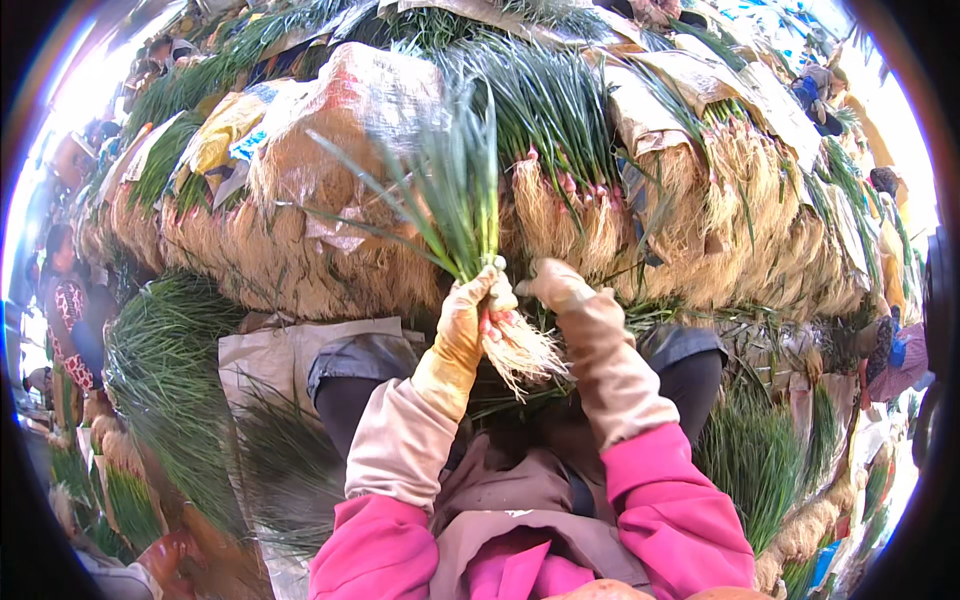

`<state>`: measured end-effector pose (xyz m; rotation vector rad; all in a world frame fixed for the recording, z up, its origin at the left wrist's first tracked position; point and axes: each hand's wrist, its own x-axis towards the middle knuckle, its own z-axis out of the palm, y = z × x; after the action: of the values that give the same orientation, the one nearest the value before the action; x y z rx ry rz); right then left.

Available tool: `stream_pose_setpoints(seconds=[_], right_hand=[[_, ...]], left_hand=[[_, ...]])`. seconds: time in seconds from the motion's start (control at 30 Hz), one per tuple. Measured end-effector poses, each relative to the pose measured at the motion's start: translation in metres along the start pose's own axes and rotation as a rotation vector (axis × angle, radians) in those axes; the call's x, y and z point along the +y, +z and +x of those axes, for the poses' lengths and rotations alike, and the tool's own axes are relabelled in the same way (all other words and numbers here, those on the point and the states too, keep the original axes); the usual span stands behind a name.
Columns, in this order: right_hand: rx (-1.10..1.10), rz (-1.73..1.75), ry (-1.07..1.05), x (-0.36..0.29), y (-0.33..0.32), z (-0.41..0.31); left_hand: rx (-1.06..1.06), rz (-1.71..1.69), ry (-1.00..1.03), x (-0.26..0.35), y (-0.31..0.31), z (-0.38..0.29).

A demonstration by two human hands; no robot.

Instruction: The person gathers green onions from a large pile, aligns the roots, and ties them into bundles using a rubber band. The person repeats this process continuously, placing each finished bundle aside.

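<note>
My left hand (pixel 471 304), in a yellowish glove, grips a bunch of green onion-like plants (pixel 476 225) just above their pinkish bulbs. The green leaves fan upward and away from me, and the pale stringy roots (pixel 523 352) hang down to the right. Close to the right of the bunch is my right hand (pixel 559 285), gloved as well and a little blurred. Its fingers point towards the bulbs; whether they touch anything is unclear. Behind both hands lies a long heap of similar plants (pixel 540 112), roots facing me.
Sacking and plastic sheets (pixel 382 97) cover parts of the heap. A loose pile of green leaves (pixel 169 375) lies at the left, beside a pale sack (pixel 300 360), and more leaves (pixel 750 457) lie at the right. Other people (pixel 71 322) are at both sides, farther off.
</note>
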<state>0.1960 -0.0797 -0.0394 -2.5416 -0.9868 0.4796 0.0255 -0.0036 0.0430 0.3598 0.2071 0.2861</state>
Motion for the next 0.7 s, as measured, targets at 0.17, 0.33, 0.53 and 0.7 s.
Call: stream_pose_setpoints(seconds=[0.17, 0.33, 0.53, 0.7], right_hand=[[0.512, -0.120, 0.105, -0.025, -0.087, 0.001], [0.693, -0.089, -0.095, -0.028, -0.092, -0.024], [0.035, 1.213, -0.126, -0.029, -0.059, -0.060], [-0.324, 1.030, -0.172, -0.027, -0.060, -0.058]], left_hand=[[0.129, 0.104, 0.080, -0.011, -0.014, 0.027], [0.304, 0.249, -0.008, -0.017, -0.014, 0.035], [0.247, 0.288, -0.082, -0.029, -0.025, 0.044], [0.411, 0.406, -0.036, -0.024, -0.026, 0.035]])
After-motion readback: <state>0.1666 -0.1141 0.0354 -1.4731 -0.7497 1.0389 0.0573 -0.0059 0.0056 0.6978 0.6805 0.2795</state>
